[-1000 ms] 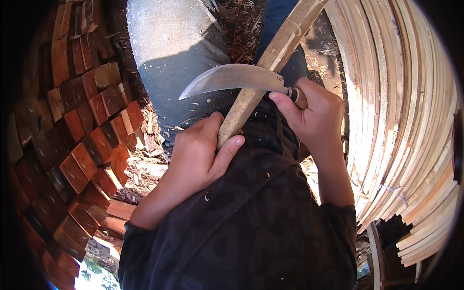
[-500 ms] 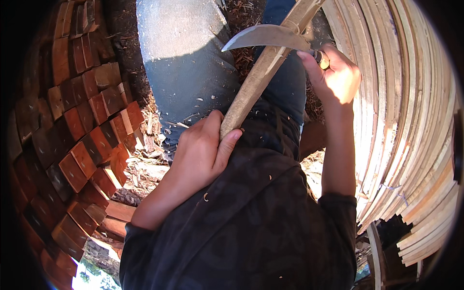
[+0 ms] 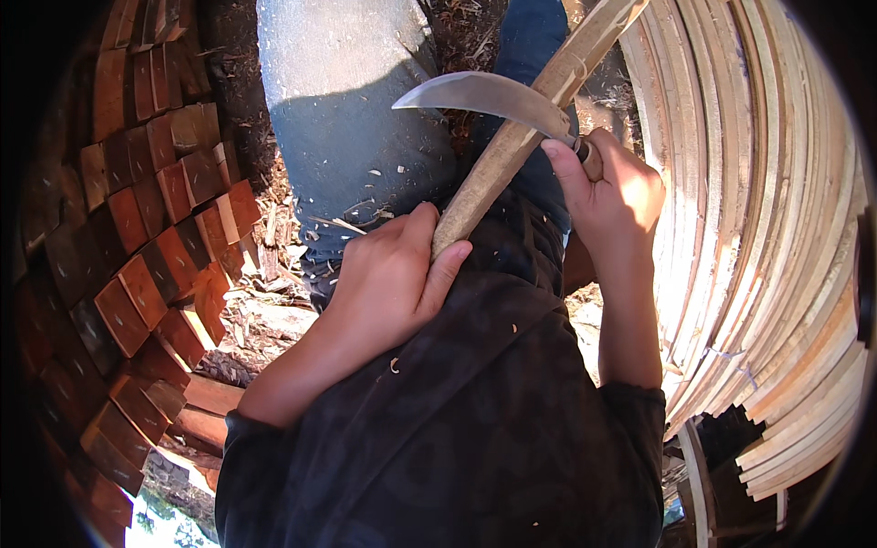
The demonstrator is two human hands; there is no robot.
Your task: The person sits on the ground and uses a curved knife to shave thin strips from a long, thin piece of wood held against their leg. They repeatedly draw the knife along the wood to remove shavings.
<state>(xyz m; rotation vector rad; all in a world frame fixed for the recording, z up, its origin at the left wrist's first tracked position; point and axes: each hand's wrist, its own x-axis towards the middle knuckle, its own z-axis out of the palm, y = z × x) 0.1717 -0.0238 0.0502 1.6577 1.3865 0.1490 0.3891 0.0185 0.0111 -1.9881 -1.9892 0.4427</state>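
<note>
A long pale wooden stick (image 3: 493, 178) slants from my lap up to the right, across my legs. My left hand (image 3: 388, 274) is wrapped round its near end, thumb on top. In my right hand (image 3: 617, 196) is the short handle of a curved knife (image 3: 480, 96), gripped with the thumb pressed by the base of the blade. The blade lies across the stick, its tip reaching left over my knee. Lighter, shaved wood shows on the stick around the blade, with a thin curl (image 3: 577, 73) just beyond it.
Stacked reddish-brown wood blocks (image 3: 146, 292) rise close on my left. A tall stack of long pale wood strips (image 3: 722, 183) stands close on my right. Wood shavings (image 3: 274, 228) cover the ground and dot my jeans (image 3: 352, 137).
The knife has slid down along the stick toward me, my right hand coming nearer and a little left. My left hand keeps its hold on the stick, which has shifted slightly right.
</note>
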